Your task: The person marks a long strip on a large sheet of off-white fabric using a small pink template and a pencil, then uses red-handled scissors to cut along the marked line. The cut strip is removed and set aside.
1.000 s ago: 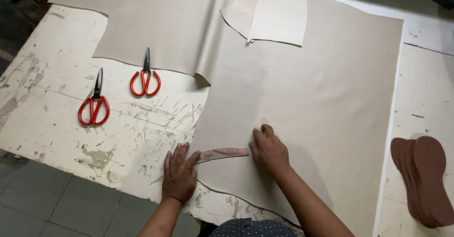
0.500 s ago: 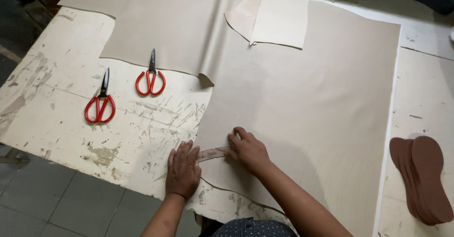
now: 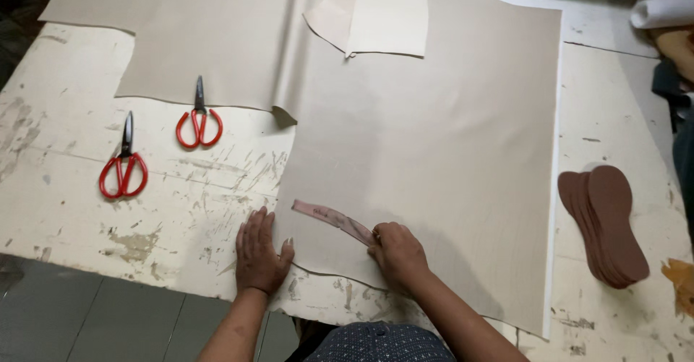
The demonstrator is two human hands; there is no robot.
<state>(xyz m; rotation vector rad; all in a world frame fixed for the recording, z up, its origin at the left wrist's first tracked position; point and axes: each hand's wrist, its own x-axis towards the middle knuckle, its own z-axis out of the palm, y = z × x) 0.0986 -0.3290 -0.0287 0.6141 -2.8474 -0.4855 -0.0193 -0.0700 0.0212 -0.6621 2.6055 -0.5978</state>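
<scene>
A large beige sheet of material (image 3: 434,138) lies spread on a worn white table (image 3: 166,203). My left hand (image 3: 259,255) rests flat, palm down, on the sheet's near left edge. My right hand (image 3: 397,253) is closed on one end of a narrow curved pinkish-brown strip (image 3: 329,217), which lies on the sheet between my hands.
Two red-handled scissors (image 3: 124,168) (image 3: 199,120) lie on the table at left. A stack of brown shoe insoles (image 3: 607,225) sits at right. A lighter cut piece (image 3: 387,15) lies at the sheet's far edge. Rolled cloth (image 3: 661,8) is at the far right corner.
My right hand has shifted along the strip toward its right end, and the strip now lies uncovered between my hands. The left hand stays flat on the sheet's edge. The camera view shifted.
</scene>
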